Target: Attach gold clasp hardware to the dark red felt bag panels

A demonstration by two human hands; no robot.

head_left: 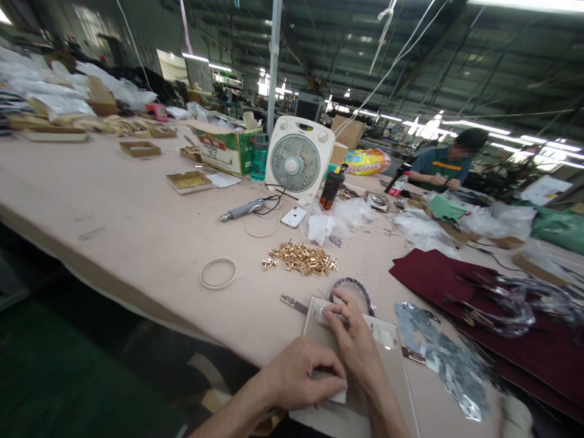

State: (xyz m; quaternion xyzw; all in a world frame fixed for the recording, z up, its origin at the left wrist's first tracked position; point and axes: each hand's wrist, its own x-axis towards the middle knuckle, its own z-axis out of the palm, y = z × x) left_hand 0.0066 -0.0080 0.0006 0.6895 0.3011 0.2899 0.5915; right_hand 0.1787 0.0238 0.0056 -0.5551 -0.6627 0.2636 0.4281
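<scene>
My left hand [303,377] is curled, its fingertips pinching a small white piece against a beige board [392,365] at the table's near edge. My right hand [351,331] lies over the board's upper part, fingers bent and pressing on a small pale strip. A metal clip [292,302] sticks out at the board's far left corner. A dark loop strap [353,286] lies just beyond my right fingers. A pile of gold metal fittings [303,258] sits further out on the table.
A white ring [218,274] lies left of the pile. A box fan [298,158], a dark bottle [331,185], a handheld tool [241,210] and a white phone [294,216] stand further back. Dark red material [433,274] and plastic-wrapped pieces [515,304] lie right. Another person [444,167] works at the far right.
</scene>
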